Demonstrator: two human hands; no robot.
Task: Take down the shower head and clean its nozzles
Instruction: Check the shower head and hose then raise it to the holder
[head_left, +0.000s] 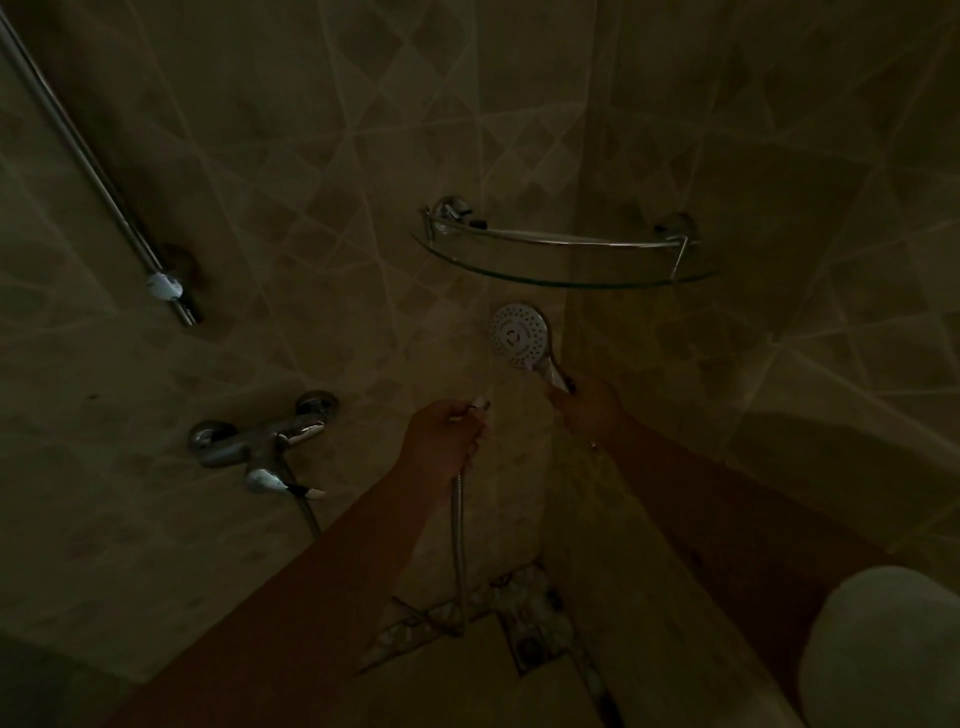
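The round white shower head (518, 335) is off the wall, its nozzle face turned toward me, just below the glass shelf. My right hand (589, 410) grips its chrome handle from below. My left hand (441, 441) grips the end of the metal hose (458, 545), whose white connector tip pokes out past my fingers. The hose hangs down from my left hand toward the floor. The light is dim, so nozzle detail is hard to read.
A chrome mixer tap (260, 441) is fixed to the wall at the left, with the slide rail (93, 171) and its white holder above it. A curved glass corner shelf (561, 260) hangs above the shower head. A floor drain (530, 647) and a white rounded object (883, 649) lie below.
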